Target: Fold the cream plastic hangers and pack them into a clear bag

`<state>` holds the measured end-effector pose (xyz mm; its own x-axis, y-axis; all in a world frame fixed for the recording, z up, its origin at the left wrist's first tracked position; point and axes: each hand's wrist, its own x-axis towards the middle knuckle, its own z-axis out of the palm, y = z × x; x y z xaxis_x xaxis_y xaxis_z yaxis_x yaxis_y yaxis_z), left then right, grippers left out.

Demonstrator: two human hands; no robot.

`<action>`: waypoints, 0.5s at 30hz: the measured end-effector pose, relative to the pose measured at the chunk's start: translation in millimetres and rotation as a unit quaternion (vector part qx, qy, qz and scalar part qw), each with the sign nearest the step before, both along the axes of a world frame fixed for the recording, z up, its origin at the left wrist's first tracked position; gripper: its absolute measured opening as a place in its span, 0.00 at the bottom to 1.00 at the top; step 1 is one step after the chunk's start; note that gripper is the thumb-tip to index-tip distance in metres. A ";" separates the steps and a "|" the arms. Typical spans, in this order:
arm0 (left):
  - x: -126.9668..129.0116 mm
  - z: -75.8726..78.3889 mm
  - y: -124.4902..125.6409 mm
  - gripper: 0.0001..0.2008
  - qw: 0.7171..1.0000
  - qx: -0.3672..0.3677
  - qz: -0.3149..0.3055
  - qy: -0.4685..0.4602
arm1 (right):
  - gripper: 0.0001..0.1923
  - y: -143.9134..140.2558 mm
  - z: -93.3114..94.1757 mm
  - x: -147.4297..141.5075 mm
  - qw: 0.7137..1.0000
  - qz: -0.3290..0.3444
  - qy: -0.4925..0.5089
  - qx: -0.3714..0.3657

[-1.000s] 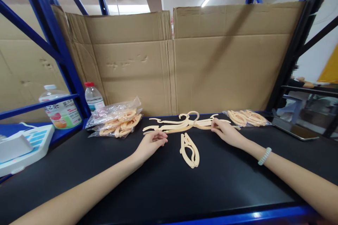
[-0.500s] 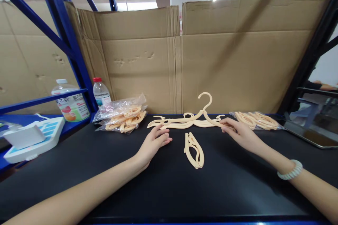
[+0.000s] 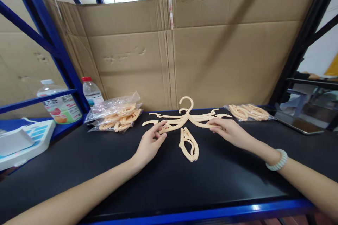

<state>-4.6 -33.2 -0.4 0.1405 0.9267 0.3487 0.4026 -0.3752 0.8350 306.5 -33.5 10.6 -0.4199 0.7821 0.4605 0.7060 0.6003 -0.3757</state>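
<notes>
Person at a black tabletop [image 3: 237, 182], seen from above the forearms; the left hand [image 3: 150, 144] pinches the left arm of an opened cream hanger [image 3: 185, 117], the right hand [image 3: 229, 132] pinches its right arm, so both hands are closed on the same piece; the hanger's hook stands up toward the far cardboard wall [image 3: 211, 59], and it appears to rest on further opened hangers spread flat beneath it. Progress, as a judgement: several hangers lie unfolded in the far middle of the tabletop; one folded hanger [image 3: 188, 144] lies just near of them, between the hands, not yet opened; a bag of folded hangers [image 3: 118, 116] at far left and a smaller bag [image 3: 248, 111] at far right suggest much stock left. Surroundings: two bottles [image 3: 91, 91] behind a blue rack post [image 3: 66, 66] at left; a white device [image 3: 21, 144] at the left edge; a dark tray [image 3: 301, 124] at right; nothing lies between the hands and the folded piece.
</notes>
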 end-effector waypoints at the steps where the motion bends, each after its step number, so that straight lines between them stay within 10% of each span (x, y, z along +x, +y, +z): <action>1: -0.6 -0.4 0.9 0.24 1.000 0.010 0.012 0.015 | 0.10 -0.2 0.1 -0.4 1.000 0.002 0.002 -0.002; 10: 1.1 9.2 -2.3 0.15 0.997 -0.045 -0.009 -0.061 | 0.11 6.0 -0.9 4.0 0.995 0.018 -0.019 0.099; 15: 2.6 10.2 -2.8 0.17 0.990 -0.056 0.004 -0.129 | 0.11 0.2 4.2 7.3 0.968 -0.096 -0.109 0.203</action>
